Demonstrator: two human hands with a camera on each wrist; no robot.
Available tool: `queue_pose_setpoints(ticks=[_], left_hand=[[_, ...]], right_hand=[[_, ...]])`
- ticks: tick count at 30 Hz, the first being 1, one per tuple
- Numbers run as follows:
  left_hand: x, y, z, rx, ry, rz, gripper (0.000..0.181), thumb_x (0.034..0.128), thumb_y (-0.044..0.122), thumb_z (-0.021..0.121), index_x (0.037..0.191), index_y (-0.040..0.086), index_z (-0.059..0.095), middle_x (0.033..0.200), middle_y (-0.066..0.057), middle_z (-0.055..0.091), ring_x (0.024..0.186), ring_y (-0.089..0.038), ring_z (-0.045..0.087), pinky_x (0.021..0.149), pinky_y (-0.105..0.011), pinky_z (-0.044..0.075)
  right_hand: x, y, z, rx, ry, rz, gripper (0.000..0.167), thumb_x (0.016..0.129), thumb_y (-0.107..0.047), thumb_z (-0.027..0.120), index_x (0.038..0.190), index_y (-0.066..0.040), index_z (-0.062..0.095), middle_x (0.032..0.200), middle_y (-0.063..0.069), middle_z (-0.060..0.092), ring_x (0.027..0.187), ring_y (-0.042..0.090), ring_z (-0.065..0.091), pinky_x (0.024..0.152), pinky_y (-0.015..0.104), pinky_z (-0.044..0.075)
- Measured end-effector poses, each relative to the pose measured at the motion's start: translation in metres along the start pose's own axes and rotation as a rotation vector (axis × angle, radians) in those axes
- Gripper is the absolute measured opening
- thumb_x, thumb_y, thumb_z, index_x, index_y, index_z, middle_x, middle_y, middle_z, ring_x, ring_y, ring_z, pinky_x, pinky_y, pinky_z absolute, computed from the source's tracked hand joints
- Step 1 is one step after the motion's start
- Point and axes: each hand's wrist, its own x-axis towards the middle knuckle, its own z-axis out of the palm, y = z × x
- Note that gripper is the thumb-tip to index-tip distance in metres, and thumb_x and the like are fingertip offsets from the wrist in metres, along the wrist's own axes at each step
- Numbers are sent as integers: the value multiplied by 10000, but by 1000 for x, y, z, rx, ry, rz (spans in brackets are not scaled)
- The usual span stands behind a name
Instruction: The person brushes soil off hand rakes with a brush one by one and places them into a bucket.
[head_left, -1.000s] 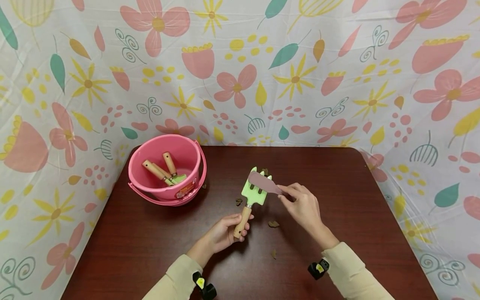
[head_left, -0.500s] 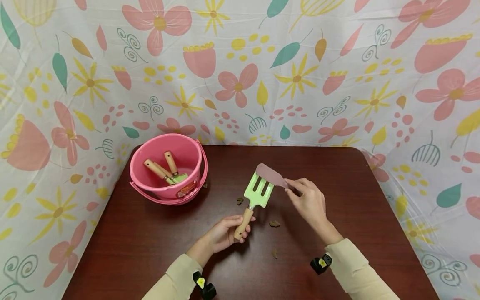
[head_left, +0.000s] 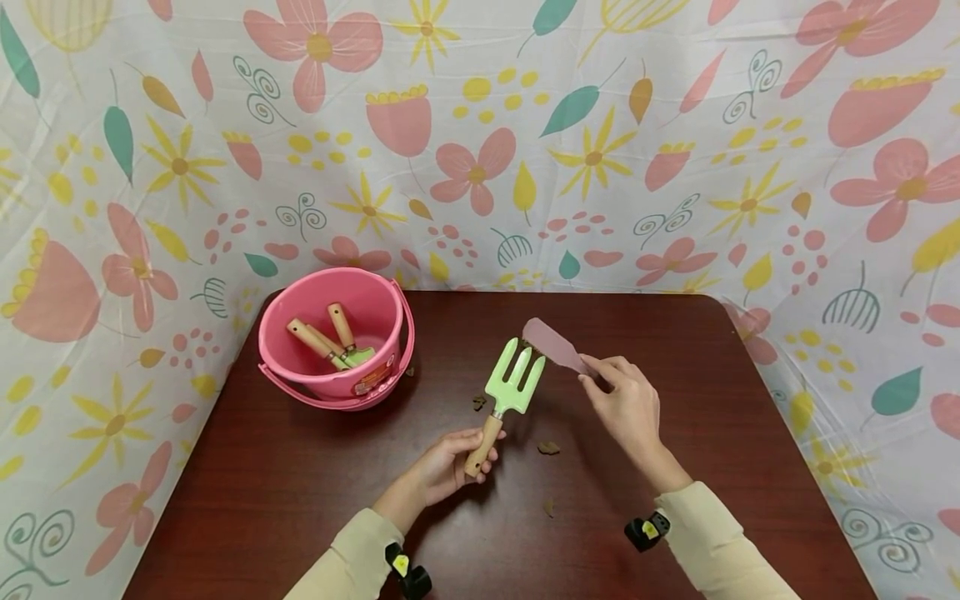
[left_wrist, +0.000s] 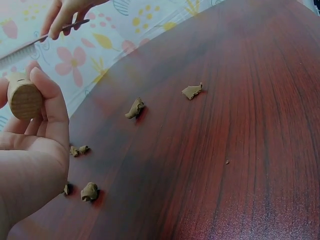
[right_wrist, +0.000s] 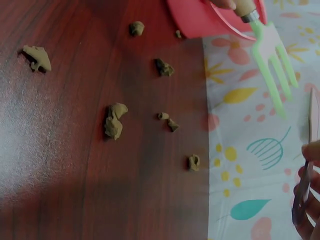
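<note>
My left hand [head_left: 447, 467] grips the wooden handle of a light green hand fork [head_left: 514, 385], held above the table with its tines pointing away. In the left wrist view the handle's butt end [left_wrist: 26, 102] sits between thumb and fingers. My right hand [head_left: 626, 408] pinches the narrow end of a mauve flat-backed brush [head_left: 557, 344]. Pale bristles seem to show under it in the left wrist view. The brush's broad end lies just beyond the fork's tine tips; whether they touch I cannot tell. Brown clumps [right_wrist: 115, 121] lie scattered on the table below.
A pink bucket [head_left: 330, 390] stands at the back left, its handle hanging down. Inside lean several wooden-handled tools [head_left: 341, 327] with green ends. Floral cloth [head_left: 480, 167] hangs behind the dark red table [head_left: 675, 350]. More brown bits [head_left: 549, 448] lie near my hands.
The brush has slid off the fork's tines toward their tips and to the right, with my right hand following. The fork has stayed almost in place, and its tines now show fully.
</note>
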Motion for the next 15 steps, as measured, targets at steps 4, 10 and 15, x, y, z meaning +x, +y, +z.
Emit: queue_pose_setpoints(ticks=[4,10,15], left_hand=[[0,1,-1,-15,29,2,424,943,274,474,1278,13,459,860,10,609,696,-63,563,636,-204,452],[2,5,-3,-21,56,11,364,967,248,413,1261,41,475,865,13,610,692,-61,562,637,-204,450],[5,8,-3,-25,71,15,416,977,228,386,1317,-11,403,868,13,606,688,-57,556,634,-204,450]], right_hand=[[-6,-5,0,32,-49,-34,296,740,-148,748,1034,-172,717,843,-11,646,608,102,478,477,261,353],[-17,-14,3,62,-101,-61,296,735,-141,748,1027,-185,718,828,-40,636,591,85,447,462,221,322],[-23,-21,6,88,-149,-94,295,741,-152,747,1031,-196,716,839,-63,633,606,54,430,463,213,311]])
